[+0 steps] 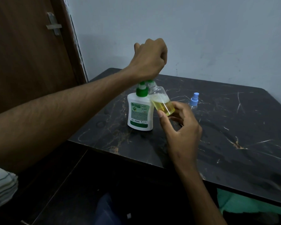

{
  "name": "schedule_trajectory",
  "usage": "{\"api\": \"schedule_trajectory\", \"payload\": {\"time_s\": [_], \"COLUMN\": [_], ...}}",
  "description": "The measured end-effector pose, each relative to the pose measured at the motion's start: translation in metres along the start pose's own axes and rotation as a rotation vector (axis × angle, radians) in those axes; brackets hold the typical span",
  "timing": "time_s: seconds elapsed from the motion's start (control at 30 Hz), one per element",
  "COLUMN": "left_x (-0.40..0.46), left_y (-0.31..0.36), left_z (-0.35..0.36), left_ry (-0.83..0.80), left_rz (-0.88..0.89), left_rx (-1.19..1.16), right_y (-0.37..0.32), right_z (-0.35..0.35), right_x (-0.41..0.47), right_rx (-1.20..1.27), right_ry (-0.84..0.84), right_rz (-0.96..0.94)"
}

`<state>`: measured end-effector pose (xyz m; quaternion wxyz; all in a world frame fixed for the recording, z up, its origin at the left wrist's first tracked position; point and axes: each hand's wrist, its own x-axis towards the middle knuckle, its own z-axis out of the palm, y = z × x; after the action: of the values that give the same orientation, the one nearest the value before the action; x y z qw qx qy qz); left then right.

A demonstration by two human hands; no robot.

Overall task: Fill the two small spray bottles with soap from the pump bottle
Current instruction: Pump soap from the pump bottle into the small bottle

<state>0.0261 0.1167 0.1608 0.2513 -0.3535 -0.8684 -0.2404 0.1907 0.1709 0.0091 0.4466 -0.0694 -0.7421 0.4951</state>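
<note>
A white pump bottle (139,111) with a green collar and green label stands on the dark marble table (225,127). My left hand (150,59) is closed in a fist over its pump head, which is mostly hidden under the hand. My right hand (180,127) holds a small clear bottle (161,101), uncapped and tilted, its mouth up against the pump spout. Yellow soap with foam on top fills its lower part. A second small clear spray bottle (194,101) with a blue spray cap stands behind my right hand, partly hidden.
A brown door (28,54) with a metal latch is at the left, a pale wall behind the table. Folded cloth (2,187) lies at the lower left. Green fabric (243,203) shows under the table's front edge.
</note>
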Motion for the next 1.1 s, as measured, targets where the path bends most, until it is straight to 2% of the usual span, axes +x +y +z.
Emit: {"api": "schedule_trajectory", "payload": {"time_s": [1.1], "left_x": [-0.0043], "left_y": [0.0042], "left_z": [-0.0043], "left_ry": [-0.008], "left_rz": [0.01], "left_rx": [0.015], "right_y": [-0.0018], "right_z": [0.0], "right_x": [-0.0009], "right_rx": [-0.004], "right_ry": [-0.002], "right_rz": [-0.002]}}
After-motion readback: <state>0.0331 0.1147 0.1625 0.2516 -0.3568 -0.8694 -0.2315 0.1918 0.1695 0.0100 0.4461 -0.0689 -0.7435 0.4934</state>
